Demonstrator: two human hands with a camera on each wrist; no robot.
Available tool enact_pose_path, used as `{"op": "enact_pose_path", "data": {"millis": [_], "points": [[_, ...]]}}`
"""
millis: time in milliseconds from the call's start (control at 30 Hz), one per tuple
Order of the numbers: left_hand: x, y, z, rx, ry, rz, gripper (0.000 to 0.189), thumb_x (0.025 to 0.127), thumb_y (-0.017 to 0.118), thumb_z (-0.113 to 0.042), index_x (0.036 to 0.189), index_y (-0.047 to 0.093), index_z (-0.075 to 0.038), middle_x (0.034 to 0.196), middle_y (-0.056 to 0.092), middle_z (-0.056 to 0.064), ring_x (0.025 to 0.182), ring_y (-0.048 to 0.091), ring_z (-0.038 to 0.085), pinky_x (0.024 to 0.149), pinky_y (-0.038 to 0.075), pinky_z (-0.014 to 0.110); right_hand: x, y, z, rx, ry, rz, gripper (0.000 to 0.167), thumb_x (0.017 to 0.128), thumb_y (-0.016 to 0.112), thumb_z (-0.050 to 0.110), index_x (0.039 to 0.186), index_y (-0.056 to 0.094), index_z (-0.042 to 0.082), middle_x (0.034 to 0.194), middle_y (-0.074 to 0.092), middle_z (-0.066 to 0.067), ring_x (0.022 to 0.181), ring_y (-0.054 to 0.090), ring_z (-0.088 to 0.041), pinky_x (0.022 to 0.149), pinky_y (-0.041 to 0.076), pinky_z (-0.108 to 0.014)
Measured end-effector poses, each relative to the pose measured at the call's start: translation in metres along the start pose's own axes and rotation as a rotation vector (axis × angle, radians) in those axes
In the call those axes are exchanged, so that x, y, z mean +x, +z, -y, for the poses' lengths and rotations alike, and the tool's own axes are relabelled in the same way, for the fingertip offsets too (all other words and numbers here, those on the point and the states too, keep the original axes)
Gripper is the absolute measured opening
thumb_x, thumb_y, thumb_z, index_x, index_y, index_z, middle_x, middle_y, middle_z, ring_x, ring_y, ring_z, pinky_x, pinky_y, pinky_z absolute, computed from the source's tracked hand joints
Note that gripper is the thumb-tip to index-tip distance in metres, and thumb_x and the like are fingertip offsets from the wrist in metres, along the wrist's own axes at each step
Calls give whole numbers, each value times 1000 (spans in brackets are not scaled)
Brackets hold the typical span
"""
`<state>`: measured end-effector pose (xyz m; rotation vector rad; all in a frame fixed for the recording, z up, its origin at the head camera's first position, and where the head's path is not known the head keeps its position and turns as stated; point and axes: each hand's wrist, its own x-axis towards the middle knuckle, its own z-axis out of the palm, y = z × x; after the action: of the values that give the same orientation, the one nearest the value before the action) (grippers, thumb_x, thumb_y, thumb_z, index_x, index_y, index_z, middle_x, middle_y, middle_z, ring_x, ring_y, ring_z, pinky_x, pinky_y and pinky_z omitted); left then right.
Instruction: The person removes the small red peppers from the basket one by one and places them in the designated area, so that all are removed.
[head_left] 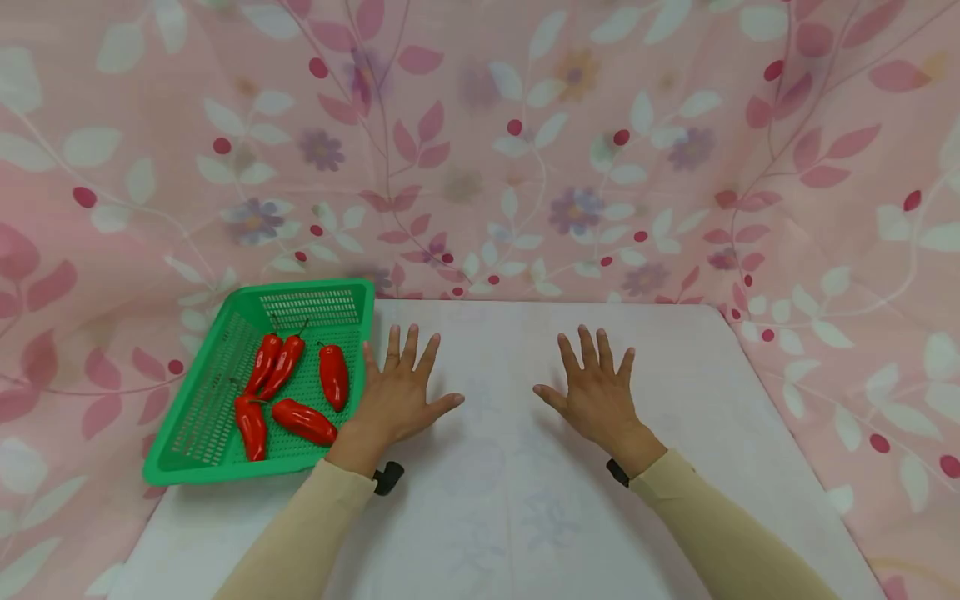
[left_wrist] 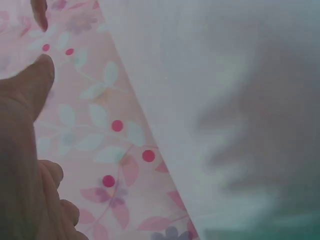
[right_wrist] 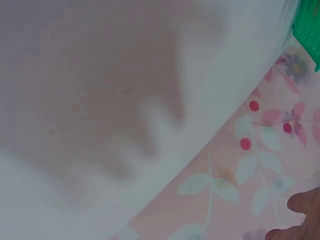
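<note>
5 peppers [head_left: 303, 422] – 1 bskt [head_left: 217, 473]; 2 hands [head_left: 397, 402]

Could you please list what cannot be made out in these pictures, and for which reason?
Head view: part of the green basket, hidden behind the left hand; marks on the white table, too faint to read.
Left wrist view: a green strip, blurred and cut off by the bottom edge.
Right wrist view: most of the right hand, cut off by the right edge.
</note>
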<state>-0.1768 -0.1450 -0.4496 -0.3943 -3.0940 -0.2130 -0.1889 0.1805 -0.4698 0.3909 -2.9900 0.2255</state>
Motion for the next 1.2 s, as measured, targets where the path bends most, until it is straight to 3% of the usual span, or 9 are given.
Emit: {"op": "enact_pose_path", "data": {"millis": [167, 300, 433, 633, 800, 933, 1067, 1200], "points": [[-12, -15, 8, 7, -28, -38, 101, 97, 52, -75, 171, 17, -15, 176, 8, 21, 162, -4, 50, 119, -4, 84, 5, -1, 17, 9, -38, -38, 94, 100, 54, 70, 169, 24, 14, 176, 15, -22, 162, 8, -48, 120, 5, -83], [-32, -30, 27, -45, -67, -39, 100, 99, 55, -70, 170, 17, -11, 176, 7, 23, 161, -7, 51, 118, -9, 83, 10, 1, 39, 9, -78, -48, 94, 101, 53, 70, 170, 22, 13, 176, 16, -21, 163, 10, -46, 122, 9, -81], [-58, -45, 59, -97, -105, -50, 99, 102, 50, -69, 170, 14, -7, 175, 2, 28, 160, -11, 53, 115, -13, 84, 17, 3, 68, 28, -113, -22, 95, 102, 49, 72, 171, 18, 14, 177, 12, -19, 164, 7, -44, 124, 7, -77], [-95, -57, 125, -89, -178, -104, 97, 105, 46, -66, 169, 9, -4, 172, 2, 35, 157, -14, 57, 111, -10, 88, 30, 8, 121, 25, -189, 6, 92, 102, 44, 74, 170, 22, 16, 177, 14, -15, 165, 8, -39, 127, 10, -73], [-114, -56, 186, -68, -185, -153, 89, 109, 45, -57, 165, 17, 6, 167, 8, 42, 156, -5, 61, 118, -2, 84, 35, 11, 166, -18, -287, 1, 90, 103, 42, 74, 170, 25, 16, 176, 19, -14, 164, 12, -38, 127, 17, -70], [-123, -50, 222, -92, -178, -148, 85, 112, 45, -49, 160, 20, 16, 162, 11, 48, 154, 1, 65, 122, 3, 78, 34, 14, 199, -50, -368, 7, 89, 103, 39, 74, 169, 26, 16, 176, 22, -13, 164, 16, -37, 127, 21, -69], [-131, -40, 246, -173, -201, -89, 85, 113, 44, -44, 158, 13, 22, 161, 6, 51, 151, -1, 67, 122, 4, 77, 29, 19, 223, -80, -437, 29, 88, 104, 34, 74, 170, 25, 17, 176, 23, -11, 163, 19, -35, 127, 24, -67], [-137, -30, 257, -239, -233, -37, 87, 114, 40, -44, 158, 4, 21, 162, -2, 49, 152, -9, 65, 119, 4, 79, 23, 22, 236, -86, -471, 50, 87, 104, 32, 74, 169, 26, 16, 176, 23, -9, 163, 20, -33, 127, 26, -65]]}}
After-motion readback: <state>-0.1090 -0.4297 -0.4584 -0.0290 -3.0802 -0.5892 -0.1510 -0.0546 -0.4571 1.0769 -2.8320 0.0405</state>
